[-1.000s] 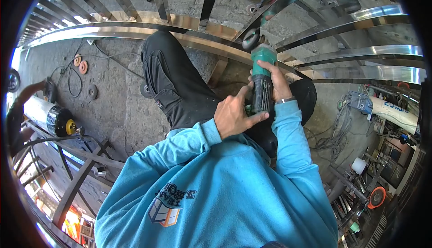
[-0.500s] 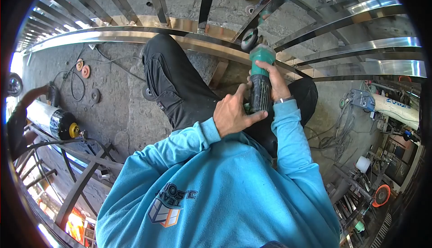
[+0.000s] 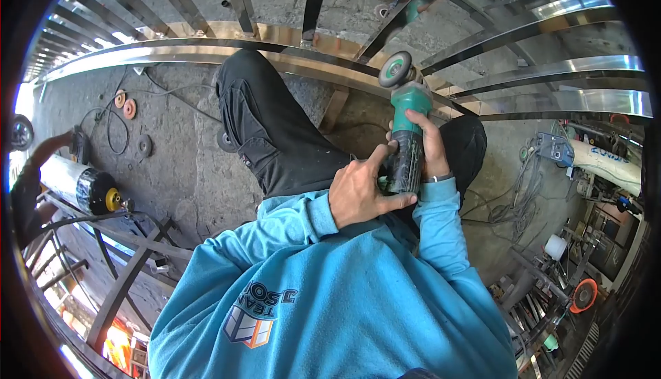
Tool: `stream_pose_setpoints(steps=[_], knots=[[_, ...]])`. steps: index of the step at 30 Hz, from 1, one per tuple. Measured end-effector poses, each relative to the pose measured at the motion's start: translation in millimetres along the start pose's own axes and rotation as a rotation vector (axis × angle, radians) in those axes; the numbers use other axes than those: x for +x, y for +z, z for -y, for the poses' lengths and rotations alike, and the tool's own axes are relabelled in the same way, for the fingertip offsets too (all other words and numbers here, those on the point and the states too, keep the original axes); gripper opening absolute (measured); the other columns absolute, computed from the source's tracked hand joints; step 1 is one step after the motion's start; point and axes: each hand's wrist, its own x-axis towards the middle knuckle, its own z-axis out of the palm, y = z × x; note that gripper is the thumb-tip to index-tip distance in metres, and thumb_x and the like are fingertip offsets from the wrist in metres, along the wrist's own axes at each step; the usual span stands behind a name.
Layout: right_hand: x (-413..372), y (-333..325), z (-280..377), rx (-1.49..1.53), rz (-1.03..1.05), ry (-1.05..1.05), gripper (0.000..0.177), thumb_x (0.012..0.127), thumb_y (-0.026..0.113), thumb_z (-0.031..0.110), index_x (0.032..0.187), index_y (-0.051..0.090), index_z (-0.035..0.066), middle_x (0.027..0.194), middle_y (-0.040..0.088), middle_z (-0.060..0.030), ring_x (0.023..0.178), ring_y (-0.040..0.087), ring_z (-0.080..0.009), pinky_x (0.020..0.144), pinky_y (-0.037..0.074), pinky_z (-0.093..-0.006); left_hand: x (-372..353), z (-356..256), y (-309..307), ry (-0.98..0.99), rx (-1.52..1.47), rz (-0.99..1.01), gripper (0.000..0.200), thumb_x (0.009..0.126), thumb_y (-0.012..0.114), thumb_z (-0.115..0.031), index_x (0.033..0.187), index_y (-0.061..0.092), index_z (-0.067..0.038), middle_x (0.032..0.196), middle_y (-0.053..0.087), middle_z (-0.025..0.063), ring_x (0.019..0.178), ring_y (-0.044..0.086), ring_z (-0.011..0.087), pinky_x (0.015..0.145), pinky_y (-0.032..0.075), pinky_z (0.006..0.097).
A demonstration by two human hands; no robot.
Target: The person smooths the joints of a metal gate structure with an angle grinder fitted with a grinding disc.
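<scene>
1. Head view, item inspected: an angle grinder [image 3: 409,148], held off the floor [image 3: 186,193] between the person's legs, directly in front of the torso.
2. Head view, right hand [image 3: 434,146]: wrapped around the tool from its right side, thumb lying on the green housing. Grip found closed on the body; this is the hand nearer the disc.
3. Head view, left hand [image 3: 354,190]: gripping the rear of the black handle, forefinger against its left side, thumb across the tail end. The remaining fingers are largely hidden.
4. Head view, axis: the long axis runs away from the person, tail near the waist, head farthest out and leaning slightly right.
5. Head view, working end: the disc [image 3: 394,69] sits beyond both hands, offset to the left of the housing, its greenish centre visible.
6. Head view, clearance: the disc overlaps the near rail of the metal frame [image 3: 310,69] in sight. Whether they touch cannot be determined.
7. Head view, surroundings: loose discs [image 3: 129,108] lie on the floor left of the left leg, inside the frame's near edge.
</scene>
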Motion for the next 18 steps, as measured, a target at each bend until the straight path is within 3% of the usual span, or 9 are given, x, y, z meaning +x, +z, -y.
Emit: stream_pose_setpoints(steps=[2, 6, 8, 10, 15, 17, 18], knots=[[9, 6, 2, -0.037, -0.008, -0.017, 0.041, 0.088, 0.072, 0.023, 0.117, 0.053, 0.0, 0.085, 0.064, -0.014, 0.064, 0.069, -0.0251, 0.055, 0.061, -0.0375, 4, 6, 2, 0.012, 0.008, -0.045, 0.093, 0.071, 0.088, -0.045, 0.141, 0.047, 0.002, 0.088, 0.073, 0.0227, 0.081, 0.074, 0.0389, 0.076, 0.058, 0.0436], [23, 10, -3, -0.07, 0.0, -0.035, 0.037, 0.088, 0.073, 0.024, 0.11, 0.057, 0.0, 0.08, 0.065, -0.0117, 0.061, 0.069, -0.0235, 0.054, 0.061, -0.0374, 7, 21, 7, -0.073, 0.033, -0.039, 0.094, 0.072, 0.087, -0.046, 0.143, 0.047, 0.001, 0.094, 0.074, 0.022, 0.085, 0.075, 0.0381, 0.078, 0.058, 0.0435], [28, 11, -3, -0.068, 0.001, -0.033, 0.037, 0.088, 0.074, 0.024, 0.109, 0.057, -0.001, 0.079, 0.065, -0.0115, 0.061, 0.07, -0.0238, 0.053, 0.06, -0.0372, 8, 27, 9, 0.006, 0.018, -0.137, 0.095, 0.072, 0.085, -0.048, 0.143, 0.046, 0.0, 0.074, 0.07, 0.0209, 0.075, 0.074, 0.0393, 0.071, 0.057, 0.0469], [39, 8, 0, -0.013, 0.033, 0.098, 0.042, 0.09, 0.072, 0.025, 0.116, 0.052, -0.001, 0.088, 0.065, -0.0146, 0.067, 0.069, -0.0235, 0.056, 0.061, -0.0351, 13, 30, 5, 0.005, 0.038, -0.142, 0.095, 0.072, 0.085, -0.048, 0.143, 0.046, 0.0, 0.072, 0.07, 0.02, 0.073, 0.073, 0.0383, 0.069, 0.057, 0.0466], [50, 8, 4, -0.074, 0.048, 0.015, 0.041, 0.089, 0.074, 0.025, 0.113, 0.054, -0.002, 0.085, 0.065, -0.0135, 0.066, 0.069, -0.0229, 0.056, 0.061, -0.0354, 22, 32, 3, 0.027, 0.048, -0.171, 0.093, 0.072, 0.085, -0.048, 0.143, 0.047, 0.0, 0.069, 0.068, 0.0181, 0.068, 0.073, 0.0365, 0.066, 0.056, 0.0459], [50, 7, 4, -0.09, 0.055, -0.017, 0.04, 0.089, 0.074, 0.025, 0.112, 0.055, -0.002, 0.084, 0.065, -0.0132, 0.065, 0.069, -0.0228, 0.056, 0.061, -0.0352, 22, 26, -1, -0.054, 0.039, -0.104, 0.095, 0.072, 0.087, -0.041, 0.146, 0.045, 0.002, 0.109, 0.072, 0.0232, 0.095, 0.074, 0.0358, 0.085, 0.057, 0.0417], [45, 10, 5, -0.15, 0.036, -0.058, 0.04, 0.089, 0.074, 0.024, 0.111, 0.054, -0.002, 0.084, 0.065, -0.0132, 0.065, 0.069, -0.0227, 0.056, 0.061, -0.035, 21, 26, -2, -0.056, 0.04, -0.105, 0.095, 0.072, 0.087, -0.041, 0.146, 0.045, 0.002, 0.109, 0.072, 0.0232, 0.095, 0.074, 0.0358, 0.085, 0.057, 0.0417]])
